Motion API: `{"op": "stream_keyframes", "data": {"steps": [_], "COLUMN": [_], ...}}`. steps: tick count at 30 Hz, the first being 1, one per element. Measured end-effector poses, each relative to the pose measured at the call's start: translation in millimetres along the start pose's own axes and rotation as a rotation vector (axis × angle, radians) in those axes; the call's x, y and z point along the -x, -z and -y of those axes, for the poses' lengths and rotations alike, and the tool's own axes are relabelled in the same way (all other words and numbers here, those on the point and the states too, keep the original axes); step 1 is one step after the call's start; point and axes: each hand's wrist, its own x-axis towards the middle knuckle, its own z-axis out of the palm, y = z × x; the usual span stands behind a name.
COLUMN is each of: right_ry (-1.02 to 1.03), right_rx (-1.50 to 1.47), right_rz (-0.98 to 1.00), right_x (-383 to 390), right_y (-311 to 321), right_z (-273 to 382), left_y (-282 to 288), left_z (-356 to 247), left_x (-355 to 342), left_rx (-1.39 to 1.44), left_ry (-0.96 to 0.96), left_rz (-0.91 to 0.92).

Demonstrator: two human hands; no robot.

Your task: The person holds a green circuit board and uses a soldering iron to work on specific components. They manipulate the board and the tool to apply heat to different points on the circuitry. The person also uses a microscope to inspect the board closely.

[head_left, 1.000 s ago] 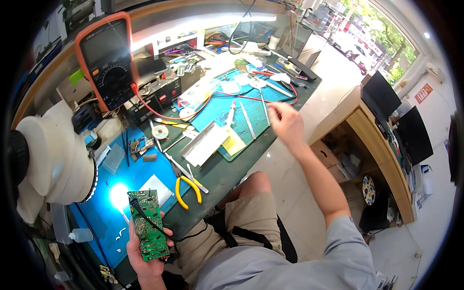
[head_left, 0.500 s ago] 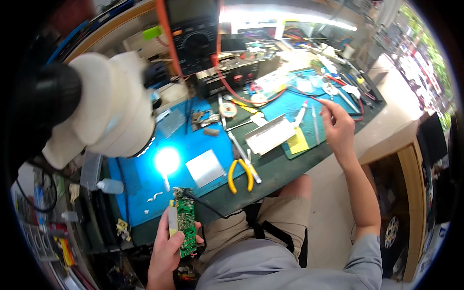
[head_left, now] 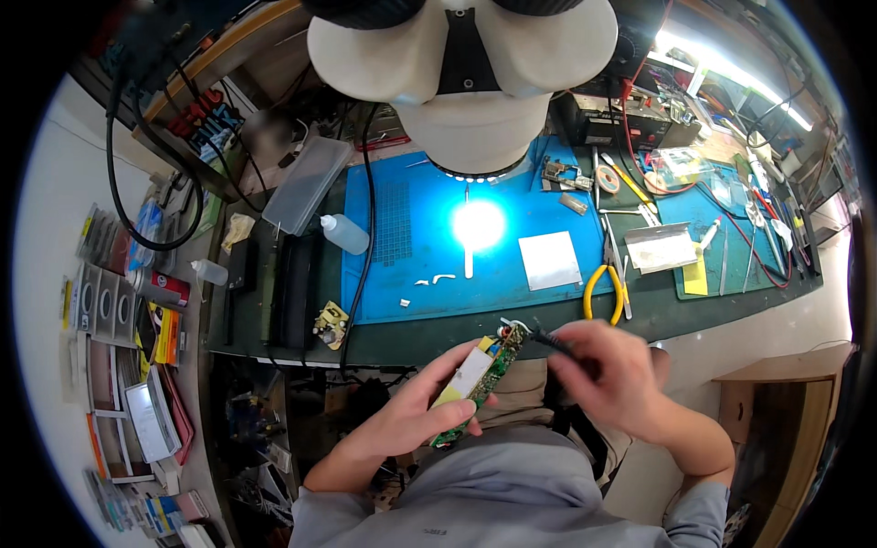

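The microscope (head_left: pixel 470 128) stands beyond both hands, its head above the mat (head_left: pixel 397 283). The right hand (head_left: pixel 607 374) extends inward from a bent elbow, fingers curled around the cable (head_left: pixel 554 342). The left hand (head_left: pixel 429 416), palm inward, grips the board (head_left: pixel 500 368), thumb on its near side; the board tilts up toward the right hand. The cable tip is beside the board's upper end.
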Motion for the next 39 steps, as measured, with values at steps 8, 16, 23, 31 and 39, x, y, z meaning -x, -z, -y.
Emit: {"op": "stream_keyframes", "data": {"steps": [8, 16, 23, 31, 39], "right_ry": [-0.062, -0.207, 0.460, 0.914, 0.221], "right_rx": [-0.033, -0.137, 0.126, 0.214, 0.434], "right_rz": [-0.046, -0.101, -0.278, 0.087, 0.303], "right_x": [-10.0, 1.4, -22.1, -171.2, -232.9], "right_y": [2.4, -1.7, -10.1, -226.0, -431.2], "right_z": [-13.8, -10.9, 61.9, 175.1, 224.4], "left_y": [19.8, 4.4, 19.3, 33.1, 31.9], "left_z": [15.1, 23.6, 7.9, -2.8, 15.6], "left_x": [-1.7, -23.6, -51.0, -80.8, -107.0], "left_rx": [0.275, 0.695, 0.525, 0.659, 0.571], "left_ry": [0.193, -0.055, -0.094, 0.172, -0.088], "left_rz": [0.344, 0.197, 0.122, 0.275, 0.336]}}
